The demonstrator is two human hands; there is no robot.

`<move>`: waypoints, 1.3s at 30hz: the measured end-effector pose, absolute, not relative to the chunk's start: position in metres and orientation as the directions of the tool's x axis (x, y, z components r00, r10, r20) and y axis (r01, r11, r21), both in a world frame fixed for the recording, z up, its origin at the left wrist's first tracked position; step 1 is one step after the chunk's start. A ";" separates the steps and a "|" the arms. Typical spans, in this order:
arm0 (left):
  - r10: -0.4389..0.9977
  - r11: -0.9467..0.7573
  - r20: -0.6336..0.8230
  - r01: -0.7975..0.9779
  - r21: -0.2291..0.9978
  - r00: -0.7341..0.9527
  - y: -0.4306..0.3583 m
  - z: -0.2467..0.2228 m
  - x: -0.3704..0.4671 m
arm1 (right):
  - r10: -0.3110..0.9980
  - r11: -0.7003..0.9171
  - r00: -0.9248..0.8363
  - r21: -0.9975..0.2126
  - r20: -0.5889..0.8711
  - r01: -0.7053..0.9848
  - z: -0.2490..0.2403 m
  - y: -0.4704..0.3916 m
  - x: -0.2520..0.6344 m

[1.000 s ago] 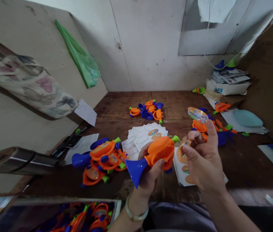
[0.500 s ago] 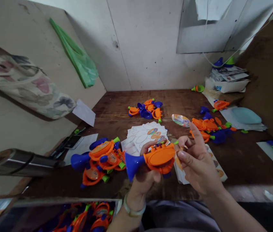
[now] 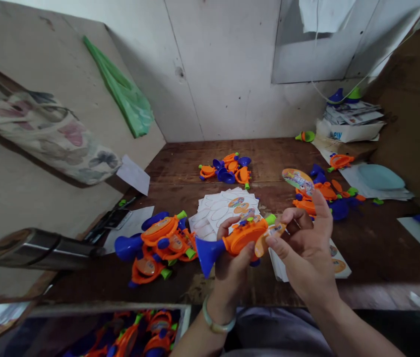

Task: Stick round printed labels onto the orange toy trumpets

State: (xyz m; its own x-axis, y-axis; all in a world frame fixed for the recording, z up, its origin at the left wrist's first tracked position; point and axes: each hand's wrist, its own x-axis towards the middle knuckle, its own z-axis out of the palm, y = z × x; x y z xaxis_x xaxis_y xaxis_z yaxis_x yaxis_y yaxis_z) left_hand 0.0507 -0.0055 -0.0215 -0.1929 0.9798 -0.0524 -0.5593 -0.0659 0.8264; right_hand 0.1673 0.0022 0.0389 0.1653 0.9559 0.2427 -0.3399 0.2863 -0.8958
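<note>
My left hand [image 3: 232,267] is closed round an orange toy trumpet [image 3: 245,237] with a blue bell pointing left and a green mouthpiece. Between the thumb and fingers of my right hand [image 3: 306,253] is an orange sticker [image 3: 269,240], held close against the trumpet's side. A second, oval printed sticker [image 3: 298,181] clings to the raised index fingertip of that same hand. Beneath my hands lie a stack of sticker sheets [image 3: 338,263] on the right and a fan of mostly used sheets [image 3: 215,210] behind the trumpet.
Toy trumpets are piled on the left [image 3: 161,243], with another group [image 3: 228,168] at the back. Orange and blue toy parts [image 3: 325,193] lie on the right. A steel flask [image 3: 42,250] lies at left; a box of trumpets [image 3: 143,332] sits below the table edge.
My right hand has turned, and the orange sticker now lies across the trumpet's mouthpiece end. The fingertip sticker has moved right and up. The trumpet has tilted slightly in my left hand.
</note>
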 end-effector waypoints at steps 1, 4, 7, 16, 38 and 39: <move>0.977 -0.081 -0.043 -0.550 0.831 -0.208 -0.005 -0.022 0.051 | 0.950 0.304 0.177 -0.899 0.259 -0.317 0.036 0.002 0.165; 0.978 -0.125 0.013 -0.535 0.835 -0.207 -0.004 -0.023 0.052 | 0.952 0.295 0.168 -0.908 0.254 -0.298 0.030 0.003 0.161; 0.981 -0.170 0.094 -0.531 0.830 -0.167 -0.006 -0.020 0.051 | 0.961 0.264 0.160 -0.918 0.225 -0.295 0.027 0.004 0.159; 0.986 -0.158 0.111 -0.511 0.845 -0.121 -0.010 -0.010 0.048 | 0.979 0.201 0.073 -0.935 0.188 -0.291 0.031 0.002 0.161; 0.981 -0.191 0.134 -0.535 0.823 -0.144 -0.010 -0.016 0.049 | 0.959 0.281 0.109 -0.928 0.262 -0.244 0.023 0.002 0.157; 0.979 -0.197 0.138 -0.523 0.830 -0.149 -0.011 -0.017 0.049 | 0.940 0.337 0.127 -0.920 0.316 -0.201 0.022 0.002 0.157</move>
